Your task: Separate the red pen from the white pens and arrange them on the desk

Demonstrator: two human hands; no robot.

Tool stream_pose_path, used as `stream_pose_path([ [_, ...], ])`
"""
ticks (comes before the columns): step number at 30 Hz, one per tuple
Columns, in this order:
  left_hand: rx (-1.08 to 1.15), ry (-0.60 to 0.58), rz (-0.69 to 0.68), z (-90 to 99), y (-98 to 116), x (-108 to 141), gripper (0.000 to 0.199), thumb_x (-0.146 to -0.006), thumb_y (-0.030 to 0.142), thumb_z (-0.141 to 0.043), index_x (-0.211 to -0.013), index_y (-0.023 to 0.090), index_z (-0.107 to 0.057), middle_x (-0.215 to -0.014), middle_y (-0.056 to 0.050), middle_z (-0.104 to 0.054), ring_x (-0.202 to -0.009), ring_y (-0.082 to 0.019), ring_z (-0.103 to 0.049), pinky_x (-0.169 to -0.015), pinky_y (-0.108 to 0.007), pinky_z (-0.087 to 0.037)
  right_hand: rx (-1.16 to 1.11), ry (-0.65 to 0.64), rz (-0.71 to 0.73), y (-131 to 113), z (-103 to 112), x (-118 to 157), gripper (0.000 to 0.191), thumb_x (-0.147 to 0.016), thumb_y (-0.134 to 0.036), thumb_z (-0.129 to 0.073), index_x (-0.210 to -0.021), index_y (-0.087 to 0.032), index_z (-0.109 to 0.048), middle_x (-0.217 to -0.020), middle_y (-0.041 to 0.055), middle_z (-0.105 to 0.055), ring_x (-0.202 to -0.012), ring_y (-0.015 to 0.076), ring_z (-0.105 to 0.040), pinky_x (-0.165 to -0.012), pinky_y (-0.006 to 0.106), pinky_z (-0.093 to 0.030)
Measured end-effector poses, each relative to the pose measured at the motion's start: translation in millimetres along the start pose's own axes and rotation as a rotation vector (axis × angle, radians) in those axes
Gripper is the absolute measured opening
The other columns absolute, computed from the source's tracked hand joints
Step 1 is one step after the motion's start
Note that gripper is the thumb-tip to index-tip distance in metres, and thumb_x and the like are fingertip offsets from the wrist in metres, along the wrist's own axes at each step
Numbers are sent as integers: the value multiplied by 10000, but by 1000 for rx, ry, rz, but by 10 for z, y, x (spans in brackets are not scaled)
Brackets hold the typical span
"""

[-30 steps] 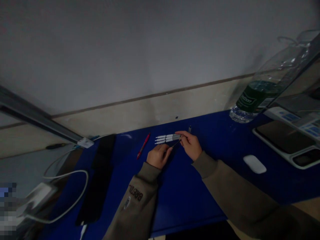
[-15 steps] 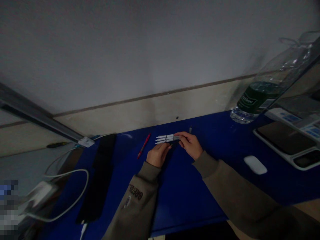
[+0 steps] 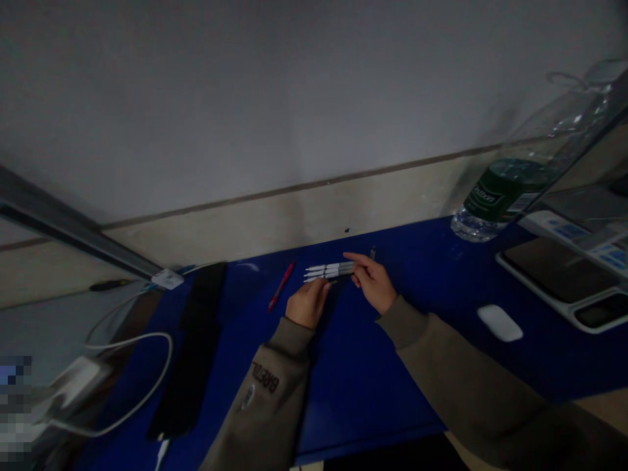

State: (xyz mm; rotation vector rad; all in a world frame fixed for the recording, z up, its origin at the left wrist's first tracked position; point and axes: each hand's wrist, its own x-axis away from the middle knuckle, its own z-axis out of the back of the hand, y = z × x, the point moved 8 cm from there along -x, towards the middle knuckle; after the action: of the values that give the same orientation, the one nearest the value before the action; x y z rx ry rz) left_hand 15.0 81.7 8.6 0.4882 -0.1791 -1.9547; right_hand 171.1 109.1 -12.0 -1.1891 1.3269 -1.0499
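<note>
Your right fingers (image 3: 356,261) close on the ends of the white pens (image 3: 328,270), which are light, stiff and slippery, so pinch mid-barrel. Your left hand (image 3: 308,303) sits alongside, its grip unclear.

And there goes the thin dark rod (image 3: 334,282) that ran between the hands a second ago: now only a short black stub of it shows, right by the left hand's fingertips (image 3: 324,286). The left hand (image 3: 308,303) has eased back a touch toward the person, down and to the left, still up against the near edge of the bundle of slim white-and-grey sticks (image 3: 330,270). Across from it, the right hand (image 3: 373,284) has opened out, its index finger (image 3: 356,259) now stretched longer, reaching just past the sticks' far side.
</note>
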Motion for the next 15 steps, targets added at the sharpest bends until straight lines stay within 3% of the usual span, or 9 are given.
stream_pose_path([
  [3, 11, -6, 0, -20, -13, 2, 247, -961, 365, -388, -1040, 211, -565, -938, -41, -671, -851, -156, -640, -710, -240, -473, 16, -6, -7, 13, 4, -5, 361, -863, -282, -475, -1172, -161, -616, -589, -29, -467, -509, 98, -411, -477, 233, -320],
  [9, -1, 0, 1, -22, -13, 17, 258, -961, 381, -382, -1049, 215, -559, -945, -40, -673, -834, -158, -642, -697, -241, -468, 1, -20, -30, 43, -22, 16, 352, -883, -369, -478, -1136, -184, -638, -675, -11, -493, -529, 84, -402, -509, 231, -346],
  [15, -42, -9, 36, -9, -12, 11, 277, -969, 374, -356, -1041, 215, -572, -939, -48, -672, -844, -160, -644, -701, -239, -467, -9, -8, -16, 25, -3, 5, 371, -878, -326, -479, -1194, -173, -599, -584, -39, -436, -504, 97, -391, -478, 235, -302],
])
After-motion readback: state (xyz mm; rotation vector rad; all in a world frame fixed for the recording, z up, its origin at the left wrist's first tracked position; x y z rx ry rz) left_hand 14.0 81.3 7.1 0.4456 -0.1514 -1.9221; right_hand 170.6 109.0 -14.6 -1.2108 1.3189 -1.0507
